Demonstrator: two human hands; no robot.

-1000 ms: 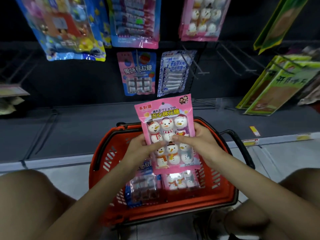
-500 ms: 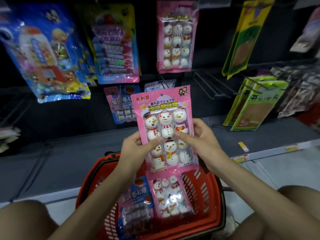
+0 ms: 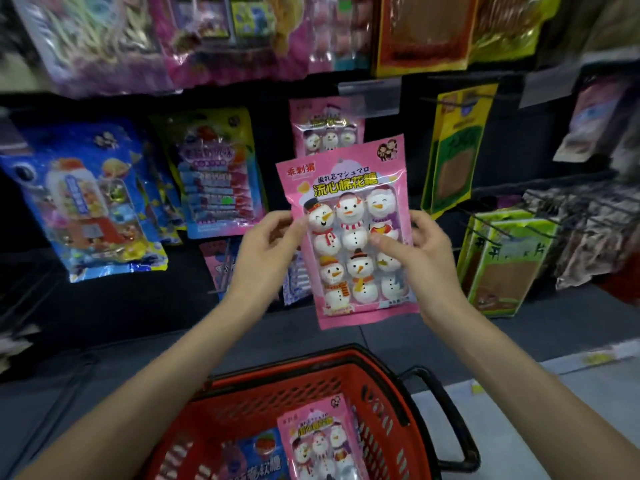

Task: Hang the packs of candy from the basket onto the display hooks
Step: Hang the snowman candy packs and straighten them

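I hold a pink pack of snowman marshmallow candy (image 3: 349, 188) upright in front of the display. My left hand (image 3: 266, 247) pinches its left edge and my right hand (image 3: 415, 251) pinches its right edge, thumb on the front. Behind its top hangs a matching pink snowman pack (image 3: 327, 126) on a hook. Below, the red basket (image 3: 381, 386) holds another pink snowman pack (image 3: 318, 445) and a blue soft-candy pack (image 3: 252, 459).
Blue candy packs (image 3: 86, 199) and a striped blue-pink pack (image 3: 218, 178) hang at the left. Yellow-green packs (image 3: 457, 147) and more green packs (image 3: 505, 258) hang at the right. Bare metal hooks (image 3: 588, 216) jut out at the right. A dark shelf (image 3: 104, 341) runs beneath.
Both hands have lifted the pink snowman pack up and away from the basket, toward the hanging snowman pack. The view has tilted up, showing more of the display.
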